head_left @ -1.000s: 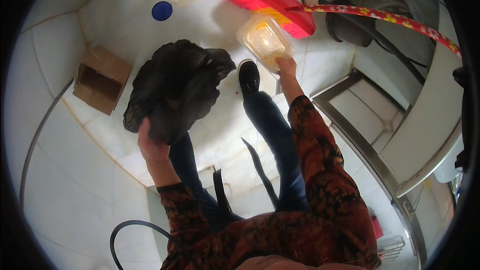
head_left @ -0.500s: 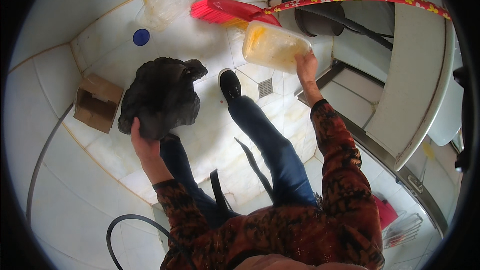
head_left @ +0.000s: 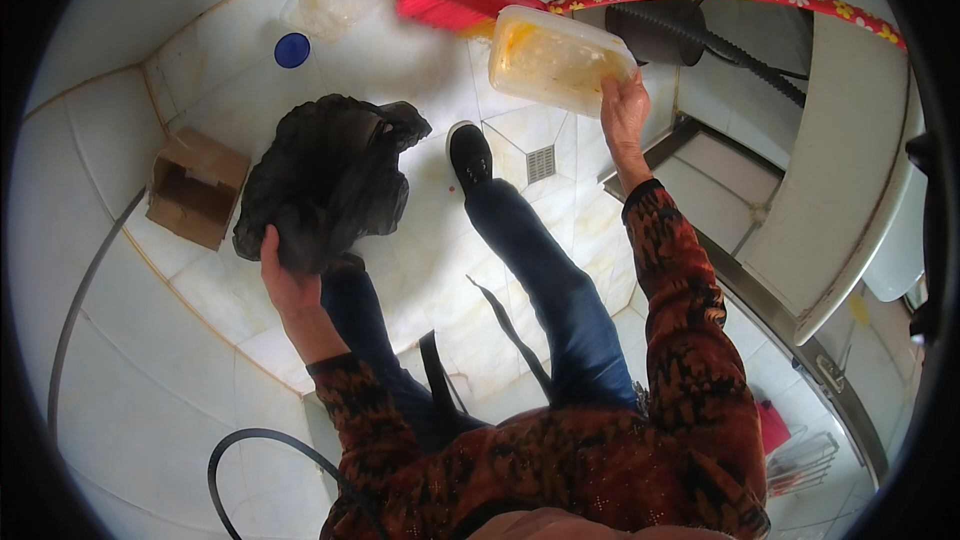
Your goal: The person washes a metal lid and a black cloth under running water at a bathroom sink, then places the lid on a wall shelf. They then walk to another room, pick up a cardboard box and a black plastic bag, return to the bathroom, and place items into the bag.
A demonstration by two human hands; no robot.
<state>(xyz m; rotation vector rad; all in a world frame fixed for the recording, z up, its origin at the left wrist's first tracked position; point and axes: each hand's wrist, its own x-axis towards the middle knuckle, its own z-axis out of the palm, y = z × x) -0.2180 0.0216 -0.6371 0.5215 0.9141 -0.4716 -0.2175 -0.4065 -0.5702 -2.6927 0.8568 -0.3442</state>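
A crumpled black plastic bag (head_left: 325, 175) hangs at the left, gripped near its lower edge by my left hand (head_left: 290, 285). The thumb lies on the outside of the bag and the other fingers are hidden behind it. In my right hand (head_left: 624, 115) is a translucent plastic tub (head_left: 555, 60), held by its right end. Its inside is smeared with yellow-orange residue. The tub is tilted so that I see into it, well apart from the bag. Behind it, a red broom (head_left: 460, 2) with red bristles is partly covered by the tub.
An open cardboard box (head_left: 198, 188) lies by the left wall. A blue round lid (head_left: 292, 50) and a clear plastic bag (head_left: 345, 0) are on the tiled floor. Near my shoe is a floor drain (head_left: 540, 163). A dark bucket (head_left: 660, 30) and a white basin (head_left: 850, 170) stand at the right.
The tub has shifted slightly up and tilted a little more, with my right hand moving along. The whole view has shifted a little; both hands keep their holds.
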